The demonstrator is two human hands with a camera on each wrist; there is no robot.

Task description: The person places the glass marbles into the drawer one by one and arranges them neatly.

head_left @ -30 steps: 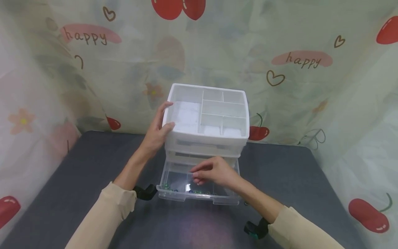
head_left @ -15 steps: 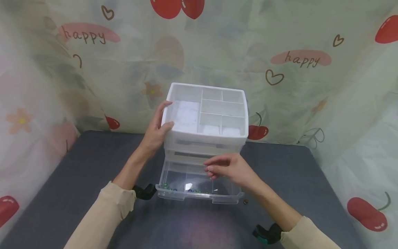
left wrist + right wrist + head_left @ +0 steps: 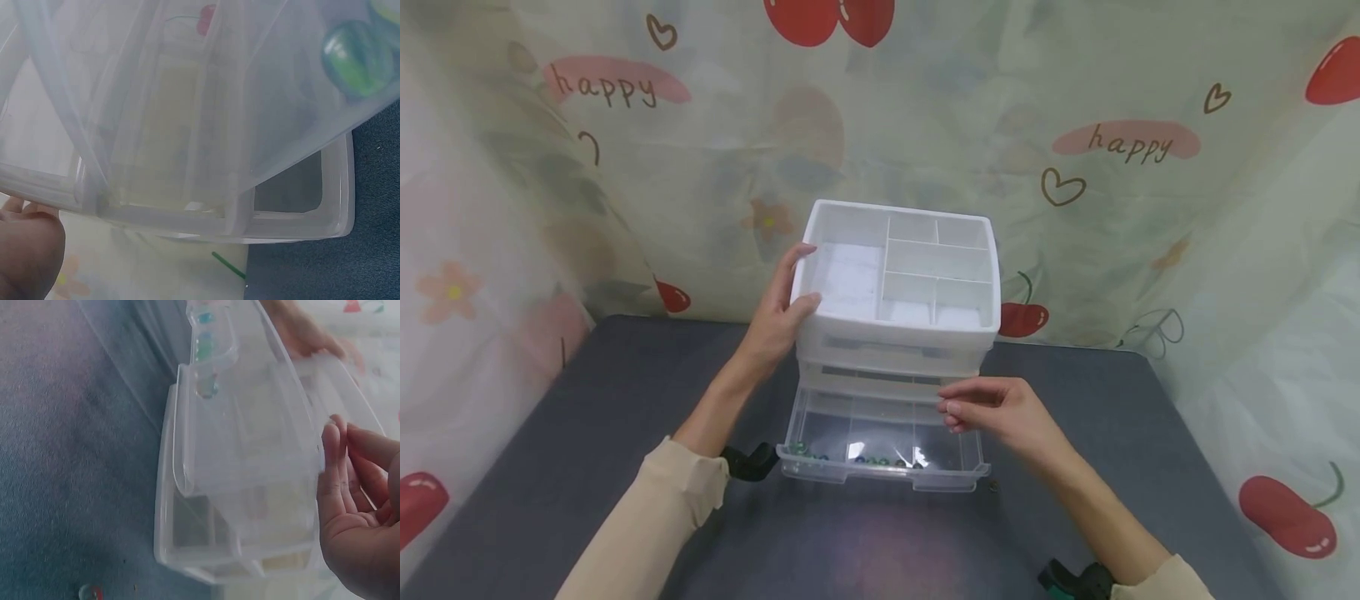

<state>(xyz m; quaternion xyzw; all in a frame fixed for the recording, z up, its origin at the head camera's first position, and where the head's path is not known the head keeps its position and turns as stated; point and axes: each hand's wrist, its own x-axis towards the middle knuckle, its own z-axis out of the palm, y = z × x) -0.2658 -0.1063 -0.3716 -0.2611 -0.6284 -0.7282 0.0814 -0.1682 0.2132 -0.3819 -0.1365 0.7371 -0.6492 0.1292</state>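
Note:
My left hand (image 3: pixel 778 312) grips the left rim of a white drawer organizer (image 3: pixel 895 329), thumb in front and fingers along the side. Its clear bottom drawer (image 3: pixel 883 483) is pulled out and split into three compartments. Several glass marbles (image 3: pixel 801 448) lie along the drawer's front, and a green marble (image 3: pixel 356 59) shows through the plastic in the left wrist view. My right hand (image 3: pixel 992 408) hovers over the drawer's right side, fingertips bunched near the thumb. Whether anything is pinched there, I cannot tell. In the right wrist view, its fingers (image 3: pixel 334 475) overlap the drawer's edge.
A loose marble (image 3: pixel 994 485) lies on the dark table (image 3: pixel 700 533) just right of the drawer's front corner. The organizer's top tray (image 3: pixel 936 260) has several dividers. A patterned curtain (image 3: pixel 925 108) hangs behind, with a thin cable (image 3: pixel 1161 329) at the back right.
My right hand has moved right, from above the drawer's middle to its right side. A marble now shows at the front of the right compartment. The left hand has kept its grip.

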